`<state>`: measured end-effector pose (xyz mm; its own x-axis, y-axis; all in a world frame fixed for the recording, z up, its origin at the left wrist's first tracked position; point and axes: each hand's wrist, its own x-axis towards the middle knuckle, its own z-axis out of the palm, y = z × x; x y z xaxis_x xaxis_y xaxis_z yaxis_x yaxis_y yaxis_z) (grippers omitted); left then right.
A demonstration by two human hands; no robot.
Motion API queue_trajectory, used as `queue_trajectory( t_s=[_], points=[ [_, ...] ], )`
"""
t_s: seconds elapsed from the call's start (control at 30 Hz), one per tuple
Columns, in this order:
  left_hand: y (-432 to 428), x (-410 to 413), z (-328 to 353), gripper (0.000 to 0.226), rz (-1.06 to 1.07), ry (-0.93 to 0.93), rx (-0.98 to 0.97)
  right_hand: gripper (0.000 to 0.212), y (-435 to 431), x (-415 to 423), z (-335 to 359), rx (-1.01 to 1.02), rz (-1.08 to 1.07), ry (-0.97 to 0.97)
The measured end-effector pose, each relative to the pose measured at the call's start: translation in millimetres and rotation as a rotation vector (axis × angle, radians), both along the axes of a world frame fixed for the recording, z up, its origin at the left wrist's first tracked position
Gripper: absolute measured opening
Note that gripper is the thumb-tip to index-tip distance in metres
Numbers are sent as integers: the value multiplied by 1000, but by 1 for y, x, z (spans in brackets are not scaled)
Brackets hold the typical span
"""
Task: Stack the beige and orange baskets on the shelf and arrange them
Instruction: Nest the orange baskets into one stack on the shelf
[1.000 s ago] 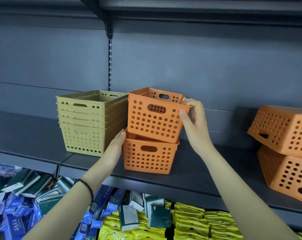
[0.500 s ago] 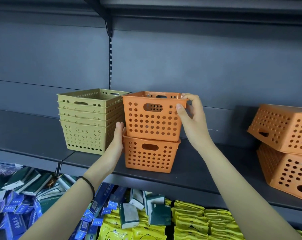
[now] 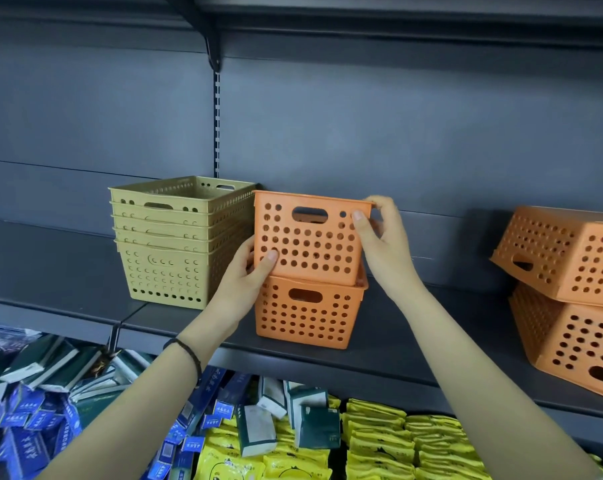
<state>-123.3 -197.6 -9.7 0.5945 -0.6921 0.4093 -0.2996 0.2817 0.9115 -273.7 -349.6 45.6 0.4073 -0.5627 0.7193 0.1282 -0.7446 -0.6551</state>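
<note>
Left hand [image 3: 246, 277], right hand [image 3: 381, 239] round basket [image 3: 310, 242]

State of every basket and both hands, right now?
upper orange basket: upright, bottom set into the lower one, not fully nested
lower orange basket: upright on shelf
beige stack: nested, upright on shelf
right orange pair: stacked, upside down
left hand: grips upper basket's lower left corner
right hand: pinches its top right rim

the left hand [image 3: 248, 275] has its fingers hidden behind the upper orange basket [image 3: 310, 237]. right of the right hand [image 3: 383, 244], two more orange baskets [image 3: 563, 258] run off the edge. print on the packets [image 3: 379, 441] below both hands is unreadable.
</note>
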Motion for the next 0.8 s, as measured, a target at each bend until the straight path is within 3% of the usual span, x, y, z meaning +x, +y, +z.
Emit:
queue_trajectory(
  t_s=[0.23, 0.33, 0.43, 0.53, 0.8],
  points=[
    [-3, 9, 1, 66, -70, 44, 36, 19, -7, -11, -23, -49, 15, 100],
    [-4, 5, 1, 61, -123, 127, 30, 10, -7, -17, -44, -40, 39, 154],
    [-10, 5, 2, 64, -108, 217, 34, 21, -2, -17, -60, 1, 70, 227],
    [-15, 4, 2, 63, -45, 190, 63, 33, 4, -16, -70, 57, 97, 236],
    [-22, 5, 4, 60, -67, 160, 95, 39, -1, -27, -62, 73, 74, 298]
  ],
)
